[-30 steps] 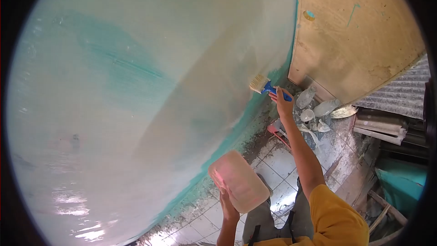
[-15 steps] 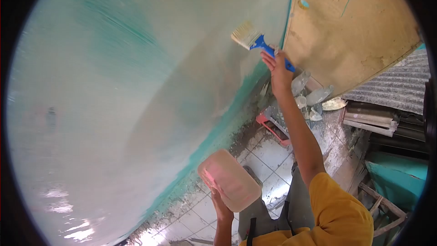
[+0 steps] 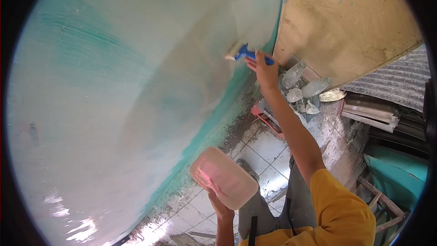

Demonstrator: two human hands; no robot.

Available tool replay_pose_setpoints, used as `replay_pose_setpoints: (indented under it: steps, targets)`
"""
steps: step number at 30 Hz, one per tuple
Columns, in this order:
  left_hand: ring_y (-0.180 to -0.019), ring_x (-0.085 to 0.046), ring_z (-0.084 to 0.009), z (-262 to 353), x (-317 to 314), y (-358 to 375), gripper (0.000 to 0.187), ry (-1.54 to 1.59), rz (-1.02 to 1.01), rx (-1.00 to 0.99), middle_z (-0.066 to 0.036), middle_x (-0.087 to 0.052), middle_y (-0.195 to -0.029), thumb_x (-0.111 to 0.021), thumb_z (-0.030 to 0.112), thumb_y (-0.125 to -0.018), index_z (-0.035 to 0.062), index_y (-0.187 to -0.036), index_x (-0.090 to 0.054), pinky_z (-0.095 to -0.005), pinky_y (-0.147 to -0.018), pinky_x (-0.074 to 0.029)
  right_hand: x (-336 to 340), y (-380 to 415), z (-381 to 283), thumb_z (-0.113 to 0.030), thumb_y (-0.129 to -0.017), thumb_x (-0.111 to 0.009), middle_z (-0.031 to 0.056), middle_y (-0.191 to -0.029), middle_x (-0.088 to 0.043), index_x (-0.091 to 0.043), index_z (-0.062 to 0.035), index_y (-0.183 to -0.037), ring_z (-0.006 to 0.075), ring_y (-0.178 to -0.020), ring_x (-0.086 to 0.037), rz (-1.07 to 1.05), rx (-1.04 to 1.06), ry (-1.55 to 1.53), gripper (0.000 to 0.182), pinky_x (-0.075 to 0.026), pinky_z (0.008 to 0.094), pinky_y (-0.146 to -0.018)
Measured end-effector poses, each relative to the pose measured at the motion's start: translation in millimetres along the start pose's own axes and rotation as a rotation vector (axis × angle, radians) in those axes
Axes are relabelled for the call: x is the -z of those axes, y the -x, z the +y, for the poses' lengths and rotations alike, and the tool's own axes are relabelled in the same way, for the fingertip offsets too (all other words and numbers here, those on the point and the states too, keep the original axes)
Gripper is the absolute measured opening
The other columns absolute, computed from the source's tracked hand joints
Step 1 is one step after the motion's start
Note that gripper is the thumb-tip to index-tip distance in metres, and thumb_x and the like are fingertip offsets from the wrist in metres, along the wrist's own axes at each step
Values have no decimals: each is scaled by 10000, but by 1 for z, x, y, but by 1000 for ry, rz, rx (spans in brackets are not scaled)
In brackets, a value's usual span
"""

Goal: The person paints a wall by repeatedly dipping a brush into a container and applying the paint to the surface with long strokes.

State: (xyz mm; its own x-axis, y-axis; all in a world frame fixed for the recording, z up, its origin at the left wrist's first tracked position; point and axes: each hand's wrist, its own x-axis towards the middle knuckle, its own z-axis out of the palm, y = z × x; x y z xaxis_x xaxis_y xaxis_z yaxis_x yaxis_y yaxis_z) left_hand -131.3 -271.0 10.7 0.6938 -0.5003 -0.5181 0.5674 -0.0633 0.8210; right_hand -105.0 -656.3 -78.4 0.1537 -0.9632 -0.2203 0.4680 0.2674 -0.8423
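Observation:
My right hand [image 3: 265,69] is closed round the blue handle of a paintbrush [image 3: 246,53]. The brush's pale bristles touch or nearly touch the wall [image 3: 136,86], which is whitish over teal, with a teal band along its lower edge. Low in the view, my left hand [image 3: 220,206] supports a pinkish plastic container [image 3: 224,177] from its near side, the fingers partly hidden beneath it. Pink and whitish residue shows on the container.
Glass bottles [image 3: 317,87] and a small cup [image 3: 294,94] stand in the corner beside a red-framed object [image 3: 268,120]. A tan board [image 3: 346,23] adjoins the wall. Corrugated sheets [image 3: 391,82] and a wooden frame [image 3: 387,207] are at the right. Dirty tiles [image 3: 266,145] cover the floor.
My right hand and the brush have moved left, and the bristles have turned from pointing up-left to facing the wall lower down. The container has shifted slightly left.

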Motion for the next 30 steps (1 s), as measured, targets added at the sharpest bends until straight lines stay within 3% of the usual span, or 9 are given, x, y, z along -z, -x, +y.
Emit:
replay_pose_setpoints:
  steps: [3, 6, 10, 14, 18, 22, 26, 27, 30]
  targets:
    - [-1315, -491, -265, 1, -1, -5, 706, -19, 5, 47, -107, -448, -1448, -347, 581, -1036, 89, -1533, -259, -446, -1079, -446, -24, 22, -72, -271, -1011, -587, 141, -1019, -707, -653, 63, -1139, 237, -917, -725, -59, 159, -81, 364, -575, 333, -833]
    - [-1312, -492, -267, 1, -3, -6, 708, 19, 34, 57, -105, -448, -1447, -349, 584, -1034, 92, -1535, -259, -449, -1076, -450, -12, 16, -63, -273, -1016, -583, 143, -1050, -705, -650, 53, -1163, 248, -962, -718, -51, 197, -204, 364, -571, 340, -871]
    - [-1304, -499, -265, -7, 2, -12, 702, 14, 33, 87, -98, -454, -1440, -355, 579, -1035, 94, -1534, -261, -451, -1065, -460, 29, -7, 33, -277, -1012, -597, 137, -1050, -707, -651, 46, -1169, 246, -986, -711, 9, 118, -268, 364, -570, 343, -877]
    - [-1246, -545, -269, -6, -9, -12, 642, -23, 77, 63, -129, -501, -1387, -307, 509, -1065, 43, -1507, -298, -428, -1038, -486, 76, -11, 123, -301, -1000, -626, 133, -1072, -705, -647, 27, -1179, 246, -980, -711, 89, -80, -67, 374, -572, 349, -893]
    - [-1228, -556, -256, -14, -11, -12, 647, -194, 66, -11, -131, -516, -1361, -300, 511, -1066, 31, -1500, -304, -416, -1022, -495, 92, -12, 139, -309, -982, -656, 124, -1047, -705, -664, 23, -1138, 224, -948, -717, 180, -212, 33, 367, -581, 325, -865]
    - [-1307, -491, -256, -11, -15, -10, 697, -23, 2, 77, -98, -447, -1434, -349, 569, -1042, 90, -1538, -245, -440, -1072, -457, 57, -6, 63, -302, -992, -640, 121, -1050, -706, -664, 23, -1143, 217, -949, -716, 126, -255, 41, 359, -580, 319, -856]
    - [-1315, -483, -262, -2, -23, -9, 697, 4, -34, 44, -96, -446, -1437, -355, 570, -1040, 98, -1540, -244, -441, -1078, -453, 17, 6, -25, -289, -1004, -617, 128, -1033, -701, -654, 46, -1147, 213, -930, -717, -14, -48, 11, 366, -581, 321, -852]
    - [-1317, -481, -264, -1, -25, -10, 696, -5, -61, 29, -96, -446, -1438, -358, 570, -1039, 100, -1540, -247, -443, -1079, -452, 15, 7, -34, -279, -1002, -619, 131, -1009, -696, -650, 66, -1140, 215, -914, -717, -34, 64, -23, 373, -585, 334, -850]
    - [-1315, -484, -260, -3, -23, -13, 687, 57, -57, 42, -93, -448, -1437, -356, 566, -1041, 102, -1539, -255, -437, -1073, -458, 23, 4, -23, -275, -1006, -611, 127, -1020, -697, -648, 51, -1144, 219, -932, -713, -24, 79, -141, 356, -574, 337, -884]
